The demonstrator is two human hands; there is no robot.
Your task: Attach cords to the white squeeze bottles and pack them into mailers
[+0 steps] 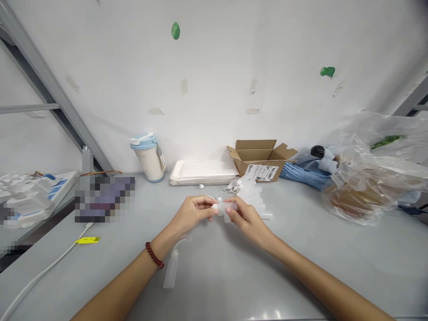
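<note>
Between my two hands is a small translucent plastic squeeze bottle [228, 206], lying nearly sideways above the table. My right hand [246, 219] is closed around its body. With thumb and fingers, my left hand [192, 215] pinches the white tip at the bottle's left end; fingers partly hide that tip. Just beyond my right hand lies a pile of similar translucent bottles [250, 192], with small pale pieces beside it. A separate bottle with a thin curved spout [171, 269] rests on the table near my left forearm. One small white piece [201, 186] sits beyond my hands.
An open cardboard box [267, 167] and stacked white envelopes [203, 171] stand against the wall. Left of them are a cream tumbler [149, 160], a blurred dark device [103, 200] and a white cable [50, 267]. Clear plastic bags [371, 187] and blue cloth [306, 174] lie right.
</note>
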